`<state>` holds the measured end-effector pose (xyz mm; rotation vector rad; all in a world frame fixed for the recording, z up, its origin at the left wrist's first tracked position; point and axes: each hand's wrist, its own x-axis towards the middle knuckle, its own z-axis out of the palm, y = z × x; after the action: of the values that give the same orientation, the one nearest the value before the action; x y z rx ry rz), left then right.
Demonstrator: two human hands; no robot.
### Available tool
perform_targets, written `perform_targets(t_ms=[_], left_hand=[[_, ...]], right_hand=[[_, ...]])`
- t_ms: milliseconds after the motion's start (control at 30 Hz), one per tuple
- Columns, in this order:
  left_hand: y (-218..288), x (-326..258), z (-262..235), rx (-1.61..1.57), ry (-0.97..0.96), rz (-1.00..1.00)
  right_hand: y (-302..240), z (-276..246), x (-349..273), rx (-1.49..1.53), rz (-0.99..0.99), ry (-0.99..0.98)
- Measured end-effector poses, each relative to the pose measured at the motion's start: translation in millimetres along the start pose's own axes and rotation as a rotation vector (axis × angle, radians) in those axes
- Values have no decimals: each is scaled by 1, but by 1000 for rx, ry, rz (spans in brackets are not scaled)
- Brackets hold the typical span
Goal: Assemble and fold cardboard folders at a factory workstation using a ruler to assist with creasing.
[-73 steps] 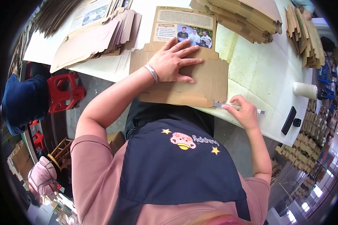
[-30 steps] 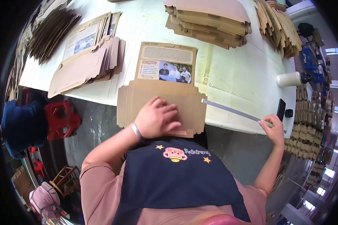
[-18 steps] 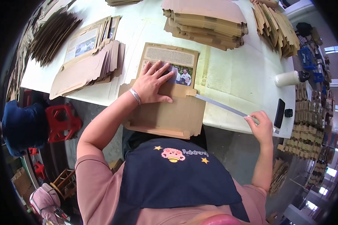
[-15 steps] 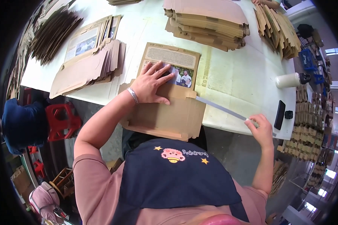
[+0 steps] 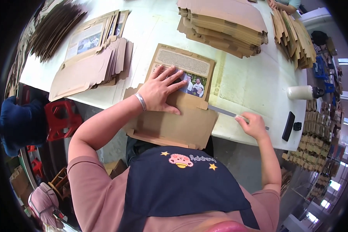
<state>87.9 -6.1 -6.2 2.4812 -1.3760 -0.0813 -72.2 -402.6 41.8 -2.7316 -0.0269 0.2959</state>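
Note:
A flat brown cardboard sleeve [image 5: 181, 125] with printed text and a photo panel lies at the near table edge, its lower part overhanging. My left hand [image 5: 161, 91] rests flat on it with fingers spread, covering part of the print. My right hand [image 5: 252, 125] is closed on a thin, straight grey strip [image 5: 223, 111], pinching it beyond the cardboard's right side. One end of the strip meets the cardboard by a small flap [image 5: 202, 103]; whether it runs under or inside is hidden. The other end [image 5: 266, 128] sticks out past my right hand.
Folded cardboard pieces [image 5: 85, 71] lie to the left, with a tall stack [image 5: 224, 27] at the far middle. A pale bottle [image 5: 299, 92] and black phone [image 5: 288, 126] stand at the right. Another person's hand [image 5: 273, 4] shows at the far right. Red stool [image 5: 63, 120] at left.
My right hand has moved left toward the cardboard, and less of the grey strip shows outside it. My left hand stays flat on the cardboard. The whole view has shifted slightly.

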Motion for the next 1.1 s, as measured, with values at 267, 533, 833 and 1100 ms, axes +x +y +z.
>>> perform_targets(t_ms=[267, 533, 833, 1100], left_hand=[[-5, 1, 0, 23, 20, -24], [-4, -4, 1, 7, 118, 46], [-1, -7, 0, 26, 133, 20], [-37, 33, 0, -943, 880, -666]], right_hand=[[-38, 25, 45, 9, -90, 42], [-34, -14, 77, 637, 346, -1002], [-41, 33, 30, -183, -292, -26], [-44, 61, 18, -311, -307, 253]])
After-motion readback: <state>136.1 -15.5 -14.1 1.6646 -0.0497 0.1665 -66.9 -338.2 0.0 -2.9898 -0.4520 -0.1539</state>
